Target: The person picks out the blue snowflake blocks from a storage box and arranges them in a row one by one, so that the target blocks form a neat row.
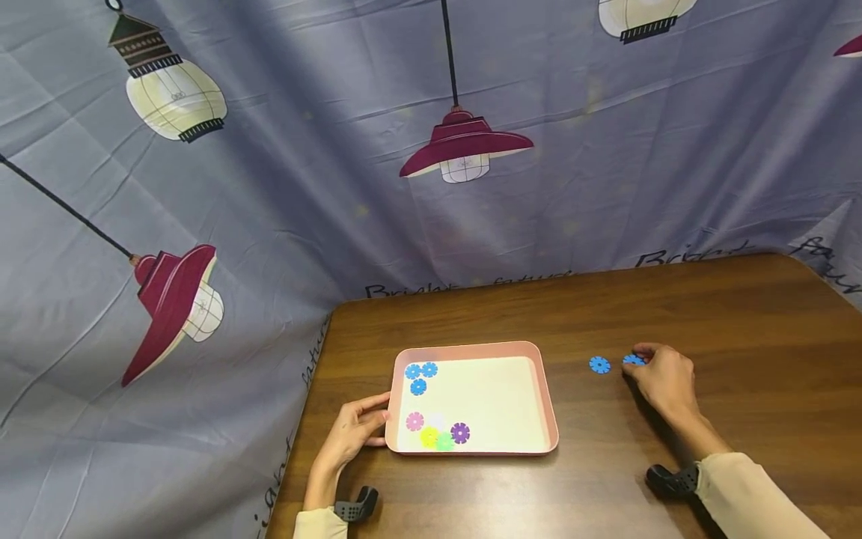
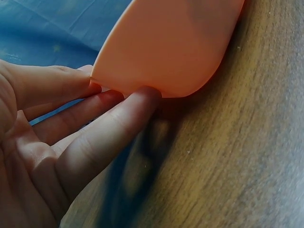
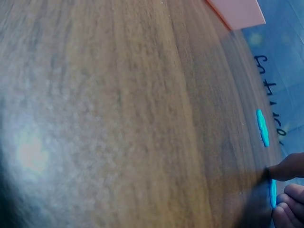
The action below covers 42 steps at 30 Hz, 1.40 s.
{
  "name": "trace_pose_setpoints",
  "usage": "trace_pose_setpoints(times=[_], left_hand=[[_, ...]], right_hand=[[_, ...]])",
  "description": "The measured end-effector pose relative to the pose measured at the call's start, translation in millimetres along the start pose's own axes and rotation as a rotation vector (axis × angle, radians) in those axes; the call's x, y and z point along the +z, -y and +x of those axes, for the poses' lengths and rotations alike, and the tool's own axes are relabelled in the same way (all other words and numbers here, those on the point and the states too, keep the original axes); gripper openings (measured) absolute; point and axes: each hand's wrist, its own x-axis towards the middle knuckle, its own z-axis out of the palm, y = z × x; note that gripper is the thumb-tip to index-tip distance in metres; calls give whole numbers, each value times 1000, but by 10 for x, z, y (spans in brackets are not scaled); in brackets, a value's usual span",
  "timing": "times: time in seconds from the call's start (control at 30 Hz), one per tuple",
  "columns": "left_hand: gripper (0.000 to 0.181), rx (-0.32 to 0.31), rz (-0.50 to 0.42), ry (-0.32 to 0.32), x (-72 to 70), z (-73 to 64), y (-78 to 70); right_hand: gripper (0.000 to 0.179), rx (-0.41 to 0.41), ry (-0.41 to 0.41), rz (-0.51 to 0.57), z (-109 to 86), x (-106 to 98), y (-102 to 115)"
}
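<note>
At the right side of the table, my right hand (image 1: 668, 378) pinches a blue notched plastic disc (image 1: 633, 359) between thumb and fingers, low at the tabletop. A second blue disc (image 1: 599, 364) lies flat just left of it. My left hand (image 2: 71, 123) holds the left edge of a shallow pink tray (image 1: 465, 350), its thumb against the outer wall. Inside the tray, three blue discs (image 1: 418, 386) sit at the upper left. Pink (image 1: 414, 421), yellow (image 1: 429, 437), green (image 1: 444, 442) and purple (image 1: 460, 433) discs lie along the lower left, near a whitish, glare-washed spot.
The tray stands on a brown wood-grain table (image 1: 579, 479). Behind and to the left hangs a blue-grey cloth (image 1: 323, 180) printed with lamps, meeting the table's back edge. Each wrist wears a black band (image 1: 673, 481).
</note>
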Motion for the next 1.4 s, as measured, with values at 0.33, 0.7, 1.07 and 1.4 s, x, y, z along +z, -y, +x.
trace_pose_setpoints(times=[0.33, 0.7, 1.07, 1.4], left_hand=[[44, 19, 20, 21, -17, 29, -27], [43, 33, 11, 71, 31, 165, -83], [43, 22, -11, 38, 63, 130, -102], [43, 19, -33, -12, 41, 53, -51]], right_hand=[[36, 38, -1, -2, -27, -29, 23], [37, 51, -40, 30, 22, -100, 286], [34, -59, -10, 154, 113, 131, 989], [33, -156, 166, 263, 59, 547, 1597]])
